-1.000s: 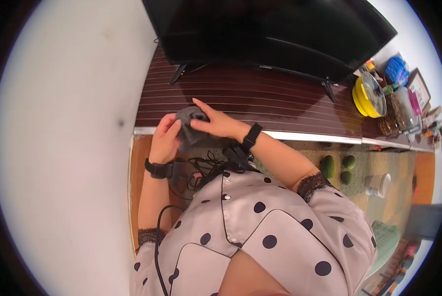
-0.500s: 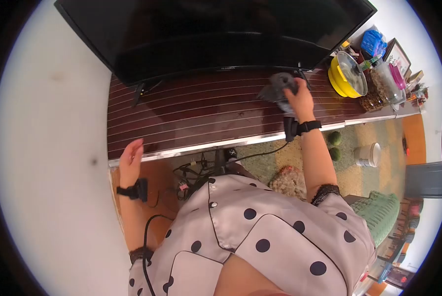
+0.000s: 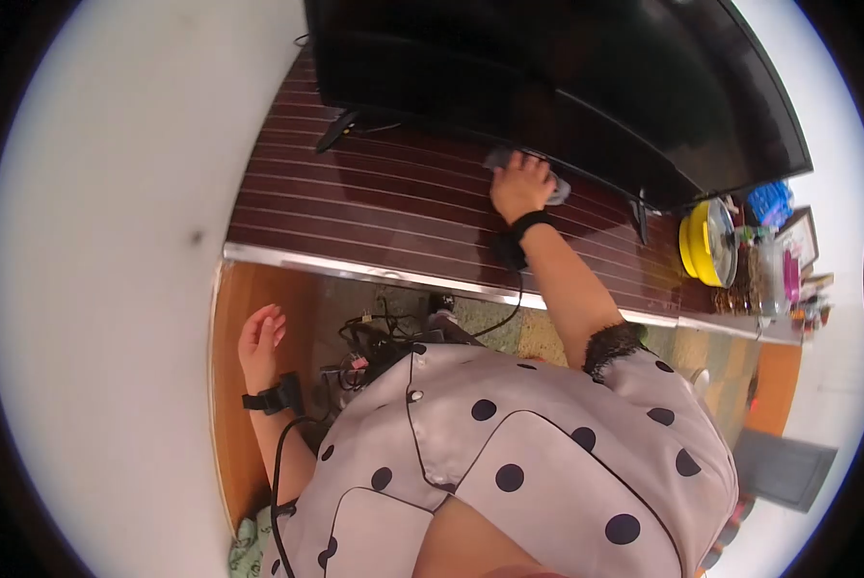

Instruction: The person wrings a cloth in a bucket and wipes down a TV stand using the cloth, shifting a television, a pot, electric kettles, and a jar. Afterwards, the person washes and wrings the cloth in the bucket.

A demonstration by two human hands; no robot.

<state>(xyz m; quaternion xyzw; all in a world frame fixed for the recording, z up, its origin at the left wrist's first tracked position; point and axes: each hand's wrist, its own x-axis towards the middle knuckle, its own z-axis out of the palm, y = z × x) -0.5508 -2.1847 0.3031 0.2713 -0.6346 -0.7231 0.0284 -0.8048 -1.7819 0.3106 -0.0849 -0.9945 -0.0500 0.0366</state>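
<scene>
My right hand [image 3: 523,188] presses a crumpled grey cloth [image 3: 559,193] against the dark red striped tabletop [image 3: 403,226], just in front of the television [image 3: 557,87]. Parts of the cloth show on both sides of the fingers; the rest is hidden under the palm. Lower left, my left hand [image 3: 261,335] hangs in front of the cabinet edge with loosely bent fingers, holding nothing. Each wrist wears a black strap with a small device.
At the right end stand a yellow pot [image 3: 706,243] with a glass lid, a clear jar [image 3: 767,277] and a blue plastic bag [image 3: 769,204]. Tangled cables [image 3: 379,332] lie below the metal-trimmed edge. A white wall [image 3: 114,289] borders the left side.
My right hand has moved the cloth left, closer to the television's base, and now flattens it on the surface. My left hand has dropped below the tabletop edge. The view has turned.
</scene>
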